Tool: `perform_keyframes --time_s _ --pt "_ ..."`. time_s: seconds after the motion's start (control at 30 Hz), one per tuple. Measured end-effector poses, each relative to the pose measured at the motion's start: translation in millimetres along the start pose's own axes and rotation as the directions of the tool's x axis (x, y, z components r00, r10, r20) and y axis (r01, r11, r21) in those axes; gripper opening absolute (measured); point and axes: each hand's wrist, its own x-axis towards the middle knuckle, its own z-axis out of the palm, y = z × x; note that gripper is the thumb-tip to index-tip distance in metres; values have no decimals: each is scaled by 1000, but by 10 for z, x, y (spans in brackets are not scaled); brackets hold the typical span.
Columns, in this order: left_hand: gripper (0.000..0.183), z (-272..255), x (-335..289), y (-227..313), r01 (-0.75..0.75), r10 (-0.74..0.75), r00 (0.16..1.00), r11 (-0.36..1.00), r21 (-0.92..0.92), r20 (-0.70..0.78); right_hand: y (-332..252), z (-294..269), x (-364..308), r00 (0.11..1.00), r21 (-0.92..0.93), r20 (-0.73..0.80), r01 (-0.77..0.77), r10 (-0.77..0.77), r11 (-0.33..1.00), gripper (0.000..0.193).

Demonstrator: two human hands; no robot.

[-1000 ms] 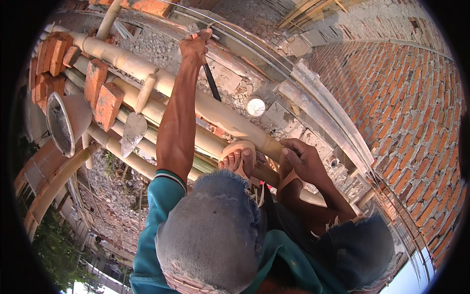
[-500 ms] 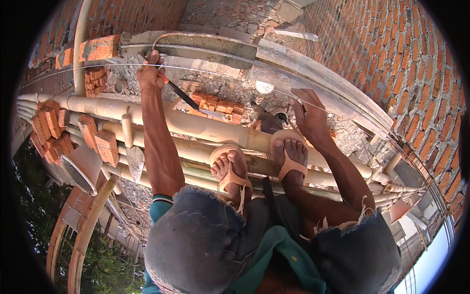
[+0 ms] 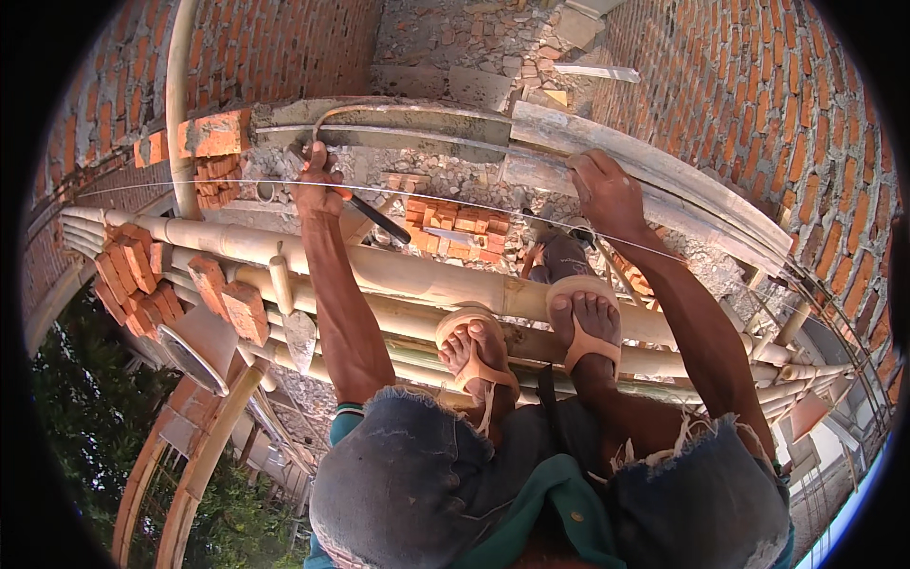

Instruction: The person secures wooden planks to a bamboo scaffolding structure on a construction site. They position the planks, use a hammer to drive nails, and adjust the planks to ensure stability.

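My left hand (image 3: 318, 185) is closed around a hammer (image 3: 374, 216) with a black and orange handle; its grey head is partly hidden by my fingers. It is next to the mortar-coated top of a narrow wall (image 3: 417, 133), where a thin bent rod (image 3: 379, 109) runs along the far edge. My right hand (image 3: 607, 194) is at the near edge of a weathered wooden board (image 3: 701, 201), fingers curled onto it, tips partly hidden. A taut white string (image 3: 427, 196) crosses in front of the wall, passing by both forearms.
My sandalled feet stand on bamboo poles (image 3: 417, 275). Loose bricks (image 3: 242, 308), a trowel (image 3: 300, 337) and a round-rimmed container (image 3: 194, 360) are at the left. Below are rubble, stacked bricks (image 3: 455, 223) and another person (image 3: 572, 258). A brick wall (image 3: 739, 95) rises at right.
My right hand has moved forward from beside the string onto the board, its fingers now curled. My left hand keeps hold of the hammer by the wall. The view has shifted slightly.
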Motion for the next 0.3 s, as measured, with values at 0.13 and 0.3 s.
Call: perform_keyframes --time_s 0.13,0.3 --pt "25 -46 -12 -14 13 -13 1000 1000 -17 -13 2 21 25 1000 -28 28 -9 10 1000 16" --pt "39 -49 -9 5 5 -2 998 999 36 -63 32 23 31 999 60 39 -39 37 997 25"
